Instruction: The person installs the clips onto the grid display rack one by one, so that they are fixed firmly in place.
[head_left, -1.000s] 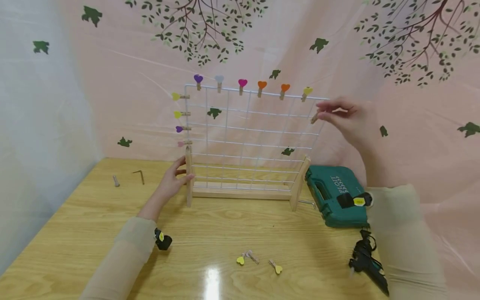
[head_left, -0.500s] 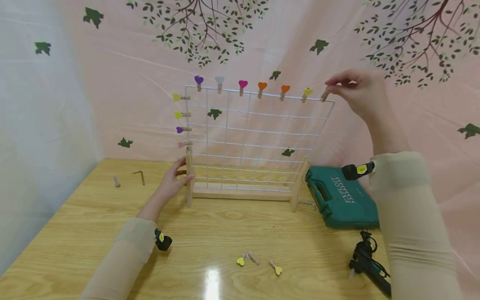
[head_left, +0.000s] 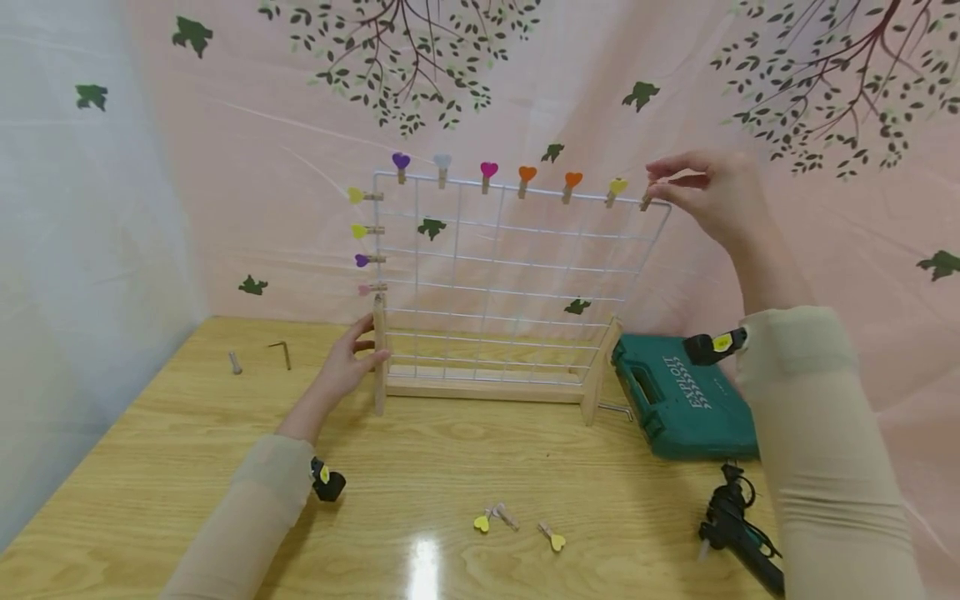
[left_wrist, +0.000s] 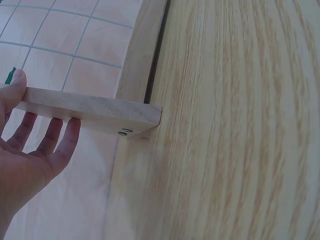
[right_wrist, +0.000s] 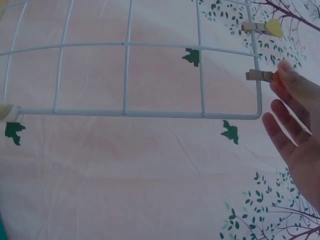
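Note:
A white wire grid panel (head_left: 480,269) stands upright in a wooden stand (head_left: 480,388). My left hand (head_left: 342,364) holds the stand's left upright (left_wrist: 90,107), thumb on one side and fingers on the other. At the panel's top right corner, my right hand (head_left: 712,196) pinches a small wooden clothespin (right_wrist: 259,75) between thumb and fingers. That clothespin sits across the edge wire, and a bit of its orange head shows beside the thumb. A yellow heart clothespin (head_left: 617,190) is clipped next to it. More heart clothespins line the top and left edges, among them a purple one (head_left: 401,163).
Several clothespins lie on the table, one with a yellow heart (head_left: 557,542). A green tool case (head_left: 693,408) and a black corded tool (head_left: 738,529) are at the right. On the left lie a hex key (head_left: 283,354) and a bolt (head_left: 235,362).
My right hand has risen from beside the panel's right edge to its top right corner, bringing the clothespin onto the top wire. My left hand stays on the upright.

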